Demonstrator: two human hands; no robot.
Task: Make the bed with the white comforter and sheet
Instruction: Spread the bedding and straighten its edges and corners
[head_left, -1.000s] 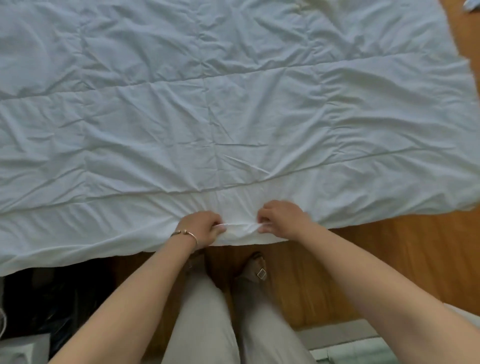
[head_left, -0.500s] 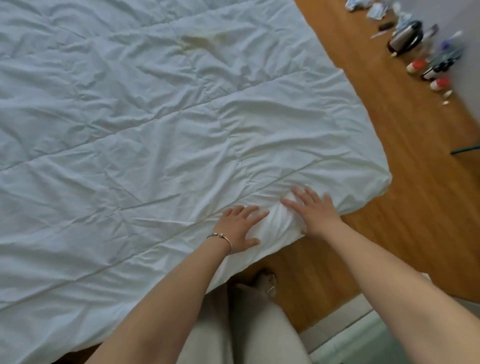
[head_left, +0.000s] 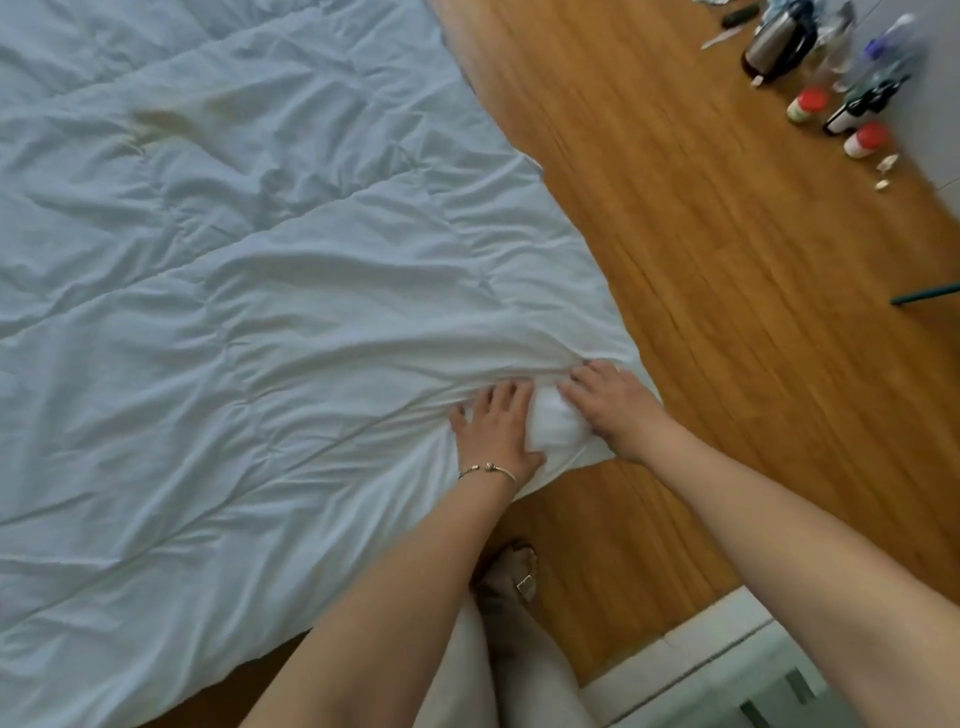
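With both hands' fingers (head_left: 496, 402) spread flat on the comforter (head_left: 291, 312) corner, a hard push may bunch it.

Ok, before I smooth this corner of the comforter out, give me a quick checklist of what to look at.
1. Both hands on the corner: ok, left hand and right hand lie on the white comforter.
2. Corner flat: not ok, fabric bunches up between the hands.
3. Surface smooth: not ok, wrinkles run across the comforter.
4. Floor beside the corner free: ok, the bottles stand far off by the wall.
5. Sheet underneath straight: cannot tell, hidden.
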